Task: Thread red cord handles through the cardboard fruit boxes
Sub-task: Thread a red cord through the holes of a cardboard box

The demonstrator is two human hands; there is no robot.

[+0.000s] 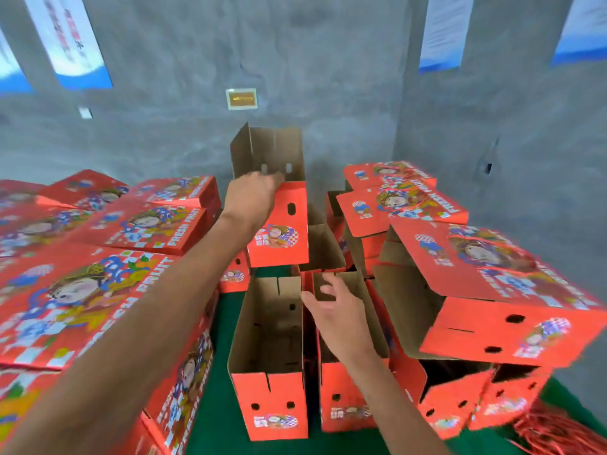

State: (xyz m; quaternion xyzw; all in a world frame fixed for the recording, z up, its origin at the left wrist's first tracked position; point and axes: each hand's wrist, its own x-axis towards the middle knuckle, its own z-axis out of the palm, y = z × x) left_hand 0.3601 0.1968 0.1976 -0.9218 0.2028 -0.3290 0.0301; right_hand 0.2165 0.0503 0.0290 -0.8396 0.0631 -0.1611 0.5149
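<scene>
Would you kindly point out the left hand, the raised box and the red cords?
left hand [254,192], head view, back of hand.
raised box [279,238], head view, red front panel.
red cords [555,431], head view, bundle's middle.

"FRESH FRUIT" in white capitals on lid of red fruit box [147,224] at left, same words partly legible on large near box [98,300], wall posters' [69,37] print unreadable
</scene>
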